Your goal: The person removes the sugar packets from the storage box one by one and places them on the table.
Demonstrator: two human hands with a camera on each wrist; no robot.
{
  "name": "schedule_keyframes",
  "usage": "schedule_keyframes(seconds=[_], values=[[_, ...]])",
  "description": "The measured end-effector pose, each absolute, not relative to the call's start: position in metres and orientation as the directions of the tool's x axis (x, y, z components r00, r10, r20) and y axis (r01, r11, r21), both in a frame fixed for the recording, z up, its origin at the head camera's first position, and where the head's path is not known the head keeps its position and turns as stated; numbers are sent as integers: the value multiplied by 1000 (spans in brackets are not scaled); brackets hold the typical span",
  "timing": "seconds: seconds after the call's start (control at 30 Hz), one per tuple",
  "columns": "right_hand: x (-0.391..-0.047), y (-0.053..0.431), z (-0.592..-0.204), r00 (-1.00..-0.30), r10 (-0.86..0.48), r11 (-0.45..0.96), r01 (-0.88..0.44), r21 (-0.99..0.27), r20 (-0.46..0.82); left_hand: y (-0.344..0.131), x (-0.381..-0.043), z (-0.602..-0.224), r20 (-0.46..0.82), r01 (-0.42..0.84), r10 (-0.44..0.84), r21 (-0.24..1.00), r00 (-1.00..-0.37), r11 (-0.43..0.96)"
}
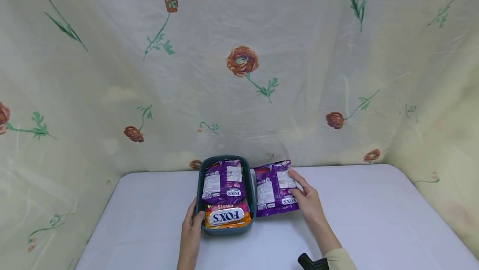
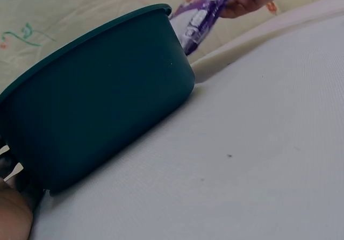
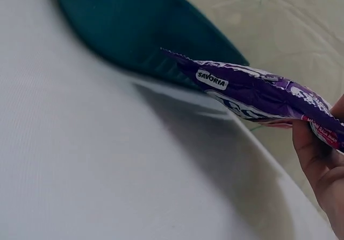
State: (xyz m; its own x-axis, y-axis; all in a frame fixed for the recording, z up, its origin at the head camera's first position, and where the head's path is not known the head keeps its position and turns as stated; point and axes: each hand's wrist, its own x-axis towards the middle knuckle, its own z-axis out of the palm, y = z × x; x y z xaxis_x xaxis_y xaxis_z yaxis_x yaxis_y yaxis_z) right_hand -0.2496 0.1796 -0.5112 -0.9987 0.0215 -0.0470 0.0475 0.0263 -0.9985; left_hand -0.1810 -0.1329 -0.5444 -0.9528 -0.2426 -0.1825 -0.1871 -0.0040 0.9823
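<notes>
A teal plastic tub [image 1: 228,231] stands on the white-covered table, holding a purple Fox's candy bag [image 1: 223,182] with an orange and pink Fox's Fruits bag [image 1: 226,217] nearer its front. My left hand [image 1: 192,225] grips the tub's left side near the front, thumb at the rim and fingers along the outer wall. Just right of the tub, my right hand [image 1: 309,204] pinches another purple candy bag [image 1: 275,190] by its right edge. In the right wrist view this bag [image 3: 252,92] is tilted and raised over the table, casting a shadow below.
The white tabletop [image 1: 146,220] extends to both sides of the tub. Behind it hangs a pale curtain [image 1: 292,95] with printed flowers, close to the table's back edge. A black device [image 1: 313,262] is on the right wrist.
</notes>
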Motion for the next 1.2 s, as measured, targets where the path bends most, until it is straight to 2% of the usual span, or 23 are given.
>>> schedule_keyframes(seconds=[0.27,0.4,0.5,0.63,0.87,0.97,1.2], values=[[-253,180,-529,-999,18,121,46,-992,-44,-133,-184,-544,-190,-190,-241,982,-952,-23],[-252,182,-543,-999,23,244,-38,-969,45,-133,-183,-544,-181,-183,-242,983,-953,-14],[-248,180,-552,-987,1,312,-153,-938,161,-134,-182,-544,-187,-192,-245,981,-951,-5],[-243,175,-550,-965,5,350,-243,-905,262,-134,-182,-544,-196,-201,-244,980,-950,-2],[-244,173,-562,-958,77,477,-209,-854,277,-136,-183,-546,-173,-174,-236,985,-956,-17],[-242,172,-560,-960,108,463,-182,-867,259,-135,-185,-547,-166,-165,-240,986,-957,-26],[-239,169,-558,-944,246,308,-140,-941,221,-139,-185,-545,-165,-163,-240,986,-957,-28]])
